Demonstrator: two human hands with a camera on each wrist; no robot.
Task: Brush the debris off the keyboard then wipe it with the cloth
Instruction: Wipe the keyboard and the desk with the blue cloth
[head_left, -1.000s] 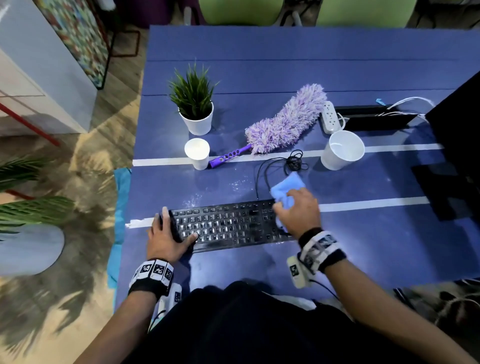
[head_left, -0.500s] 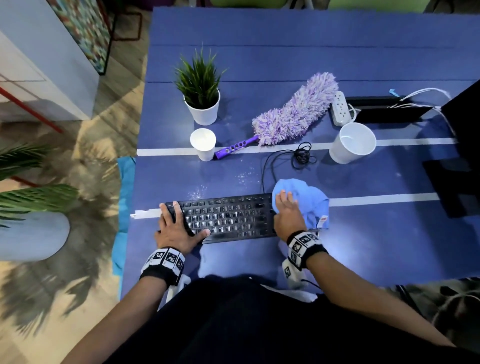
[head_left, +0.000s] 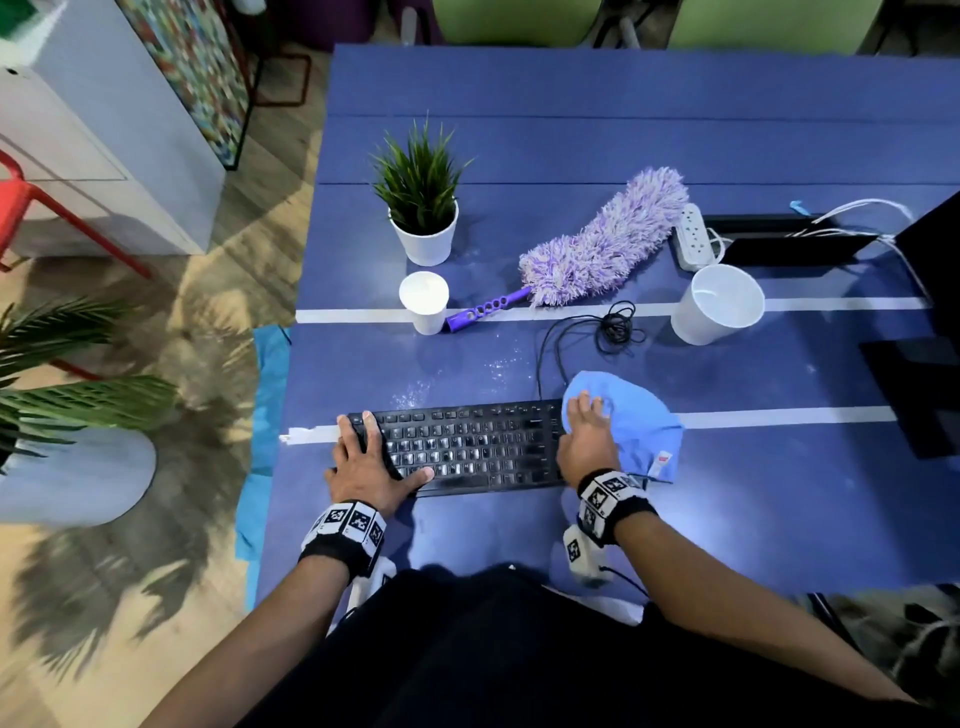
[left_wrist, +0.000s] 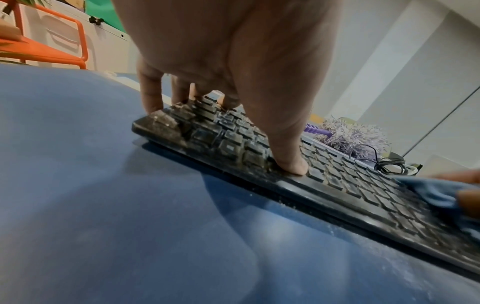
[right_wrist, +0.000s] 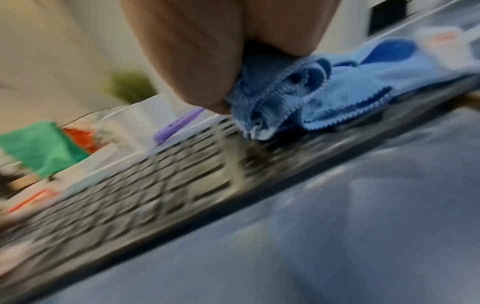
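Note:
A black keyboard lies on the blue table, with dust still among its keys. My left hand presses flat on its left end, fingers over the far edge and thumb on the front keys. My right hand grips a bunched light-blue cloth against the keyboard's right end; the cloth trails off to the right onto the table. The purple duster lies behind the keyboard, untouched.
White debris is scattered on the table behind the keyboard. Behind it are the coiled keyboard cable, a small paper cup, a potted plant, a larger white cup, a power strip and a dark monitor at the right.
My right hand has slid the cloth rightward along the keyboard to its right end, and the cloth now spreads out onto the table. The left hand has stayed on the left end.

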